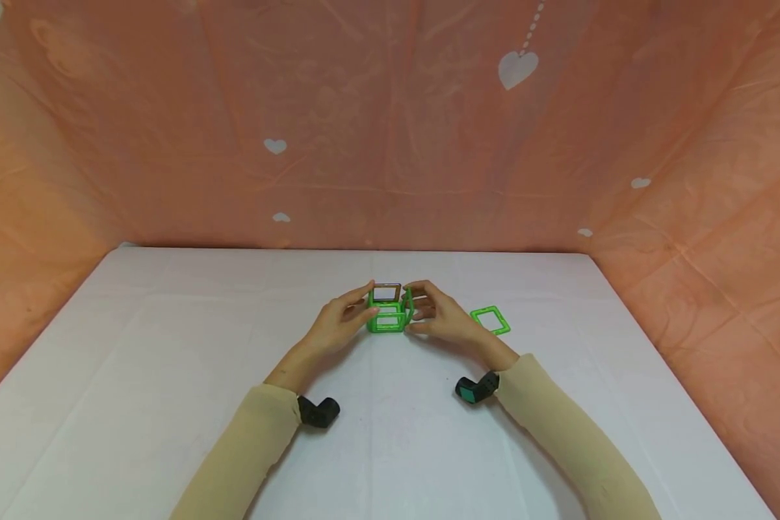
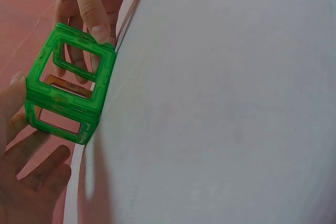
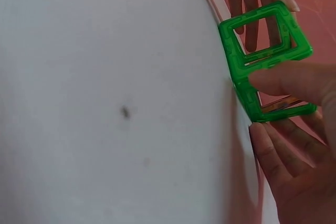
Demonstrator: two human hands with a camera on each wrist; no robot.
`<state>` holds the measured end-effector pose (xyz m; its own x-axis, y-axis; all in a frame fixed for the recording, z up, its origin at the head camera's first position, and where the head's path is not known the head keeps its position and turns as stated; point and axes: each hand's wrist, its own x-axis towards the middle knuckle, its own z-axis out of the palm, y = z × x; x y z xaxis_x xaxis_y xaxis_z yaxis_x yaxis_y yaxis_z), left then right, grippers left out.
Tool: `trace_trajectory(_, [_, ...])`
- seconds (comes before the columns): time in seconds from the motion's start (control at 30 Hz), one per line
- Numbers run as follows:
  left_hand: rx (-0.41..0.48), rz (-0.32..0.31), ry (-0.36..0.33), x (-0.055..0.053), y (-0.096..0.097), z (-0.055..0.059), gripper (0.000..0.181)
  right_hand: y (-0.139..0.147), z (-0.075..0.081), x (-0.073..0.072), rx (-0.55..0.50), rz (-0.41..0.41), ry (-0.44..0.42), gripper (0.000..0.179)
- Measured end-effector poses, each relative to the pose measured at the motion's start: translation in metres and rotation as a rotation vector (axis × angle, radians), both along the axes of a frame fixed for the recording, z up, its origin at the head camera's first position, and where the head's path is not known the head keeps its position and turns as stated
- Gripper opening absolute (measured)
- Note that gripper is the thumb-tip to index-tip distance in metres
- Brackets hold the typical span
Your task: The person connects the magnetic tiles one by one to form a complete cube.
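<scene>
A small box of see-through green square magnetic tiles (image 1: 387, 330) stands on the white table between both hands. An orange-brown tile (image 1: 399, 293) forms its back side. My left hand (image 1: 333, 325) grips the box's left side, thumb toward the front and fingers behind. On the other side, my right hand (image 1: 451, 319) holds the right green tile (image 1: 410, 309), which tilts outward at its top in the head view. In the right wrist view, the right thumb (image 3: 286, 81) lies across the green frame (image 3: 252, 66), with the other fingers beneath and behind it.
One loose green square tile (image 1: 502, 318) lies flat on the table just beyond the right wrist. A white cloth (image 1: 169, 361) covers the table. Orange sheets with pale hearts (image 1: 390, 144) hang at the back and sides. Black wrist cameras (image 1: 321, 413) sit on both sleeves.
</scene>
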<state>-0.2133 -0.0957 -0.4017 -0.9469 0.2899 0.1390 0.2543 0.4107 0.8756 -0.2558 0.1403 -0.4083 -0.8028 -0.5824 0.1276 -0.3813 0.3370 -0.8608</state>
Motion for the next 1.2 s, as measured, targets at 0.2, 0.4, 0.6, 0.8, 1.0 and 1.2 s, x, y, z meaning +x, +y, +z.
trace_trajectory(0.2, [-0.004,0.001,0.006,0.000,-0.001,-0.001,0.055,0.000,0.001,-0.001,-0.002,0.010,-0.005,0.068])
trace_trajectory(0.4, [-0.022,0.009,-0.002,-0.001,-0.001,-0.003,0.055,-0.001,0.001,-0.002,0.015,0.008,-0.009,0.069])
trace_trajectory(0.6, [-0.014,0.004,0.000,0.000,-0.002,-0.002,0.056,-0.001,0.001,-0.004,0.049,0.004,0.009,0.070])
trace_trajectory(0.8, [-0.008,0.005,-0.008,0.000,-0.001,-0.001,0.056,-0.003,0.003,-0.004,0.054,0.024,0.008,0.072])
trace_trajectory(1.0, [0.000,0.008,-0.022,-0.001,-0.001,-0.002,0.055,-0.007,0.023,0.008,0.071,0.040,0.011,0.067])
trace_trajectory(1.2, [0.005,0.016,-0.042,-0.002,-0.002,-0.003,0.055,-0.002,0.005,-0.004,0.101,0.024,0.026,0.071])
